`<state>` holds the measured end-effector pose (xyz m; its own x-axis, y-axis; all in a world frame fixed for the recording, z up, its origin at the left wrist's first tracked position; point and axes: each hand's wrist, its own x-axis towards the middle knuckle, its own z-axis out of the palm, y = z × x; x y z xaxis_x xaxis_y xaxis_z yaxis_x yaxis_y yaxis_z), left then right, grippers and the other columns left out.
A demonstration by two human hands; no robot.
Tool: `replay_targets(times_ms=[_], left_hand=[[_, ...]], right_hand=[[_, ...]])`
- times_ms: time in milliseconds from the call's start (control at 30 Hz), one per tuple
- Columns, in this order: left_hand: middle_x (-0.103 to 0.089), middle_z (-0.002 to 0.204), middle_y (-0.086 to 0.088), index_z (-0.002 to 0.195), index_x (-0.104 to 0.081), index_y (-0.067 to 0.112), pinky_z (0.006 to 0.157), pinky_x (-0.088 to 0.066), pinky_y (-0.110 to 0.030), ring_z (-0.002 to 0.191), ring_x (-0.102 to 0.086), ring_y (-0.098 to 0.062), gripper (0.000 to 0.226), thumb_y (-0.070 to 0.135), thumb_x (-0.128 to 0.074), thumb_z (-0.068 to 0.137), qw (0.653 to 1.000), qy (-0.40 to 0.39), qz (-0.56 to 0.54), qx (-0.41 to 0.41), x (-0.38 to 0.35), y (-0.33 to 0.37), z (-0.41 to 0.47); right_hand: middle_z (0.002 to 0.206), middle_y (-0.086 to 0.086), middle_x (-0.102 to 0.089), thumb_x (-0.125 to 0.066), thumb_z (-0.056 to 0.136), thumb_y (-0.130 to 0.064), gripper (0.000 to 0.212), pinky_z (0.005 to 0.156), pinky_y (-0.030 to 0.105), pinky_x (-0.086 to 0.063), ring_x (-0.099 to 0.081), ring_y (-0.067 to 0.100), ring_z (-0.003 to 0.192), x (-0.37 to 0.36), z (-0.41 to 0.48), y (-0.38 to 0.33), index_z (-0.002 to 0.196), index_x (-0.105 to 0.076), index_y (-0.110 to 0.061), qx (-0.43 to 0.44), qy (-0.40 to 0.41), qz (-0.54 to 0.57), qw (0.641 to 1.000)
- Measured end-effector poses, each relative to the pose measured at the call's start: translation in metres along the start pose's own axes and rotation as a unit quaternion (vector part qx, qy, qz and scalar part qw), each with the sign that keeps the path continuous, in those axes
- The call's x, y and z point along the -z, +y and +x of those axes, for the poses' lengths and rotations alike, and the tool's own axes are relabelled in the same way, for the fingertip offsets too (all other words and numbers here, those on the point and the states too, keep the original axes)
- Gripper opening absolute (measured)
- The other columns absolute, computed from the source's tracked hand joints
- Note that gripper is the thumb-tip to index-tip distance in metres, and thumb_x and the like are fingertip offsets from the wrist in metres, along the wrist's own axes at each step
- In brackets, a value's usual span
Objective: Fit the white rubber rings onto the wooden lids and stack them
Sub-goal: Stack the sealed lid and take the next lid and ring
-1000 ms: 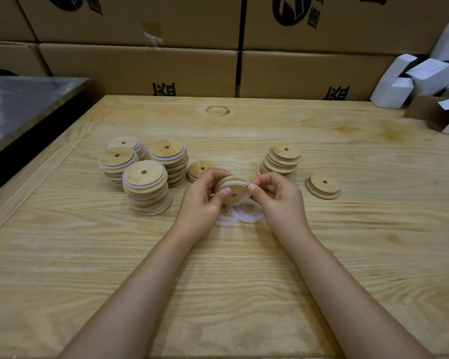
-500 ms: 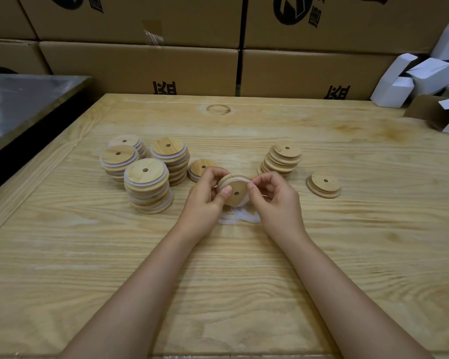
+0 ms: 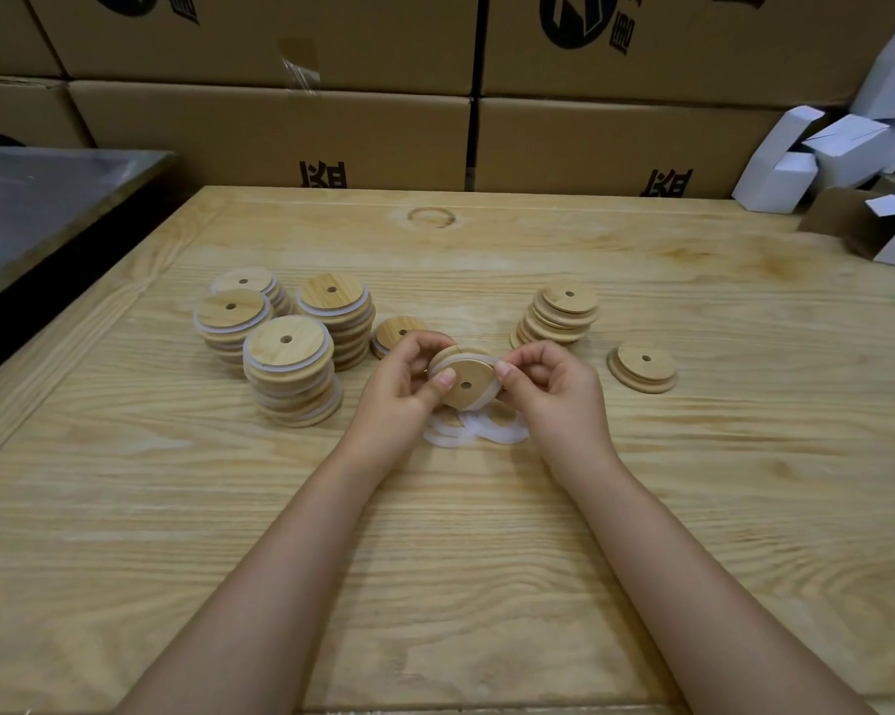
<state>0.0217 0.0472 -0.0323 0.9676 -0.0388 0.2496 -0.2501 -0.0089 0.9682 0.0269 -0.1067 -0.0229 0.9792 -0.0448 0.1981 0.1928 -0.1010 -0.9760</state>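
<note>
Head view: a person's two bare forearms are reaching over a pale wooden tabletop (image 3: 435, 534). The left hand (image 3: 401, 389) and the right hand (image 3: 553, 394) are meeting just above the tabletop, and together they are holding one round wooden lid (image 3: 466, 385) with a small hole in its middle. The lid is tilting so that its flat face is pointing toward the camera. The fingers (image 3: 442, 379) of both hands are curling round the lid's rim, the left thumb pressing on its face and the right fingertips pinching its right edge. A white rubber ring (image 3: 486, 403) is sitting round the lid's rim, between the fingers.

Directly below the fingers, loose white rings (image 3: 478, 431) are lying in a small overlapping heap. To the left of the fingers, four stacks of ringed lids (image 3: 288, 363) are standing close together, white edges showing between the layers. Just beside the left fingers, on their far side, a single lid (image 3: 396, 330) is lying flat. Beyond the right fingers, a stack of bare lids (image 3: 561, 314) is standing, and further right a low pair of lids (image 3: 644, 366) is lying apart.

Behind the tabletop, brown cardboard boxes (image 3: 280, 131) are forming a wall. Small white cartons (image 3: 821, 152) are piling up at the far right.
</note>
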Motion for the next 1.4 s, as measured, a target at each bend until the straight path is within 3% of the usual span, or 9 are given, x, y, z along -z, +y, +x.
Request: replay_targets(times_ms=[267, 400, 500, 567, 700, 1067, 1400], left_hand=[[-0.064, 0.097, -0.006, 0.098, -0.056, 0.014, 0.074, -0.053, -0.025, 0.084, -0.063, -0.012, 0.021, -0.004, -0.059, 0.087, 1.000, -0.005, -0.004, 0.004, 0.0002, 0.0024, -0.0005], [-0.068, 0.093, 0.004, 0.099, -0.062, 0.022, 0.077, -0.053, -0.021, 0.085, -0.066, -0.004, 0.026, 0.000, -0.063, 0.086, 1.000, -0.009, 0.023, -0.011, -0.0033, 0.0048, -0.0016], [-0.068, 0.093, 0.001, 0.098, -0.061, 0.022, 0.080, -0.054, -0.027, 0.087, -0.065, -0.009, 0.024, 0.001, -0.061, 0.087, 1.000, 0.010, 0.016, -0.007, -0.0038, 0.0050, -0.0014], [-0.067, 0.095, -0.003, 0.101, -0.059, 0.018, 0.081, -0.053, -0.031, 0.088, -0.064, -0.011, 0.021, 0.002, -0.060, 0.088, 1.000, 0.022, 0.002, -0.002, -0.0031, 0.0052, -0.0010], [-0.066, 0.095, -0.004, 0.099, -0.058, 0.013, 0.077, -0.054, -0.026, 0.085, -0.064, -0.009, 0.021, -0.002, -0.061, 0.086, 1.000, 0.011, -0.009, -0.004, -0.0041, 0.0066, -0.0023], [-0.065, 0.087, 0.001, 0.093, -0.053, 0.014, 0.074, -0.053, -0.020, 0.081, -0.064, -0.002, 0.027, -0.012, -0.054, 0.087, 0.999, -0.001, -0.033, -0.014, -0.0044, 0.0071, -0.0019], [-0.066, 0.087, -0.005, 0.098, -0.053, 0.011, 0.071, -0.053, -0.025, 0.078, -0.064, -0.010, 0.018, -0.004, -0.055, 0.089, 0.998, 0.003, -0.053, 0.022, -0.0032, 0.0076, -0.0015]], right_hand=[[0.081, 0.003, -0.070, -0.067, 0.084, -0.005, 0.016, 0.077, 0.034, -0.055, -0.068, 0.020, 0.081, 0.0071, 0.0011, 0.0008, 0.077, -0.066, -0.019, 0.032, -0.011, -0.005, 0.999], [0.077, -0.009, -0.069, -0.067, 0.084, -0.007, 0.020, 0.073, 0.026, -0.055, -0.067, 0.009, 0.079, 0.0068, 0.0008, 0.0012, 0.078, -0.065, -0.025, 0.059, -0.026, -0.026, 0.998], [0.079, -0.016, -0.068, -0.069, 0.083, -0.010, 0.021, 0.069, 0.021, -0.053, -0.065, 0.002, 0.079, 0.0044, -0.0011, 0.0011, 0.081, -0.063, -0.030, 0.078, -0.031, -0.050, 0.995], [0.080, -0.016, -0.066, -0.069, 0.083, -0.012, 0.019, 0.072, 0.022, -0.053, -0.064, 0.001, 0.079, 0.0021, -0.0024, 0.0016, 0.083, -0.062, -0.029, 0.092, -0.022, -0.084, 0.992], [0.080, -0.016, -0.065, -0.068, 0.082, -0.010, 0.012, 0.073, 0.022, -0.053, -0.063, 0.002, 0.077, -0.0009, -0.0038, 0.0017, 0.084, -0.063, -0.022, 0.116, 0.026, -0.126, 0.985], [0.072, -0.018, -0.068, -0.068, 0.082, -0.006, 0.023, 0.067, 0.012, -0.049, -0.063, -0.003, 0.069, -0.0025, -0.0033, -0.0019, 0.073, -0.063, -0.027, 0.083, 0.058, -0.035, 0.994], [0.072, -0.015, -0.069, -0.068, 0.083, -0.004, 0.021, 0.068, 0.015, -0.050, -0.064, 0.001, 0.071, 0.0067, 0.0017, -0.0035, 0.075, -0.067, -0.023, 0.065, -0.013, 0.010, 0.998]])
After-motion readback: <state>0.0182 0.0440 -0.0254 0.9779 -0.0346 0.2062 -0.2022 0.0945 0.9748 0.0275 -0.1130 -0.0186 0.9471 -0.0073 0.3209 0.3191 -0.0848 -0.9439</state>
